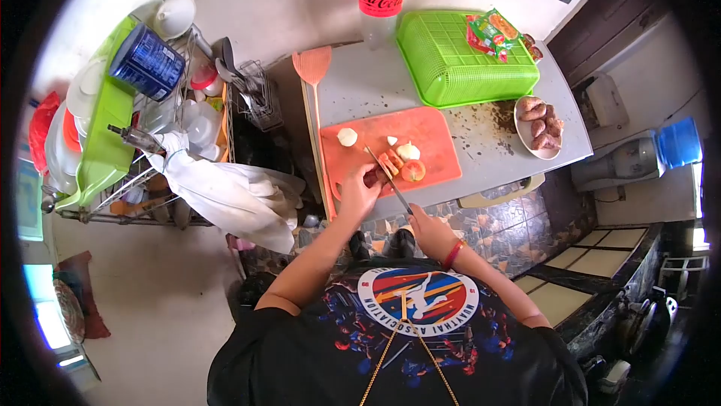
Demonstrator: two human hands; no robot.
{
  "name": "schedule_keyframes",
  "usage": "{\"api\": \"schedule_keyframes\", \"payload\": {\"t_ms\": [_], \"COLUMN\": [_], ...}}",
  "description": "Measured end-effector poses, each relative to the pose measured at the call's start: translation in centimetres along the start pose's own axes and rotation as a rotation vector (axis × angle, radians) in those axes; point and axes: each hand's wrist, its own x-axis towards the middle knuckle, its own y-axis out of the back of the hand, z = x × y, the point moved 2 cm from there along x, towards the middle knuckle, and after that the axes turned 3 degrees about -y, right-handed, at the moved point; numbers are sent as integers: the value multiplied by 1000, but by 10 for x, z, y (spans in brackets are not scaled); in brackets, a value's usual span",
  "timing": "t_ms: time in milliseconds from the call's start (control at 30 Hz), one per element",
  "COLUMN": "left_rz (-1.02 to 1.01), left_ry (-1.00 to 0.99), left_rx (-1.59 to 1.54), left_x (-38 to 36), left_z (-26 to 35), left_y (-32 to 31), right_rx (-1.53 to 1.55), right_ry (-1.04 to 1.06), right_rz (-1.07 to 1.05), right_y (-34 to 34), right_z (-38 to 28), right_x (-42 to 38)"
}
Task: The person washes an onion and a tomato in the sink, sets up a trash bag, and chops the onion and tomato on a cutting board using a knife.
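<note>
On a grey table lies an orange-red cutting board [432, 132]. My right hand [432, 233] is wrapped round the handle of a knife [390, 181], whose blade slants up and left over the board. Beside the blade, at the board's lower left, my left hand [360, 190] has its fingers closed on a piece of tomato. Cut tomato pieces [389, 162] lie against the blade, with a tomato half [412, 171] just to the right. Peeled white pieces [408, 152] sit above them, and another white piece [347, 137] lies near the board's upper left.
An upturned green basket [466, 68] with packets [493, 33] on top stands at the back, beside a bottle [380, 0]. A bowl of brown-pink pieces [538, 128] is at the right. An orange fly swatter [312, 66] lies along the left edge, near a dish rack [105, 120].
</note>
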Motion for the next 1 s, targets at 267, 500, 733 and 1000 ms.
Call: {"api": "schedule_keyframes", "payload": {"t_ms": [267,500,733,1000], "left_rz": [59,-14,-336,-807], "left_ry": [-30,-167,-367,-784], "left_rx": [-61,65,346,654], "left_x": [-2,7,31,79], "left_z": [6,2,-8,46], "left_y": [3,8,25,22], "right_rx": [-63,80,114,174], "right_ry": [-31,83,60,-23], "right_rz": [20,103,224,191], "right_y": [-22,8,55,64], "right_z": [26,4,17,34], "right_x": [-3,7,-35,-62]}}
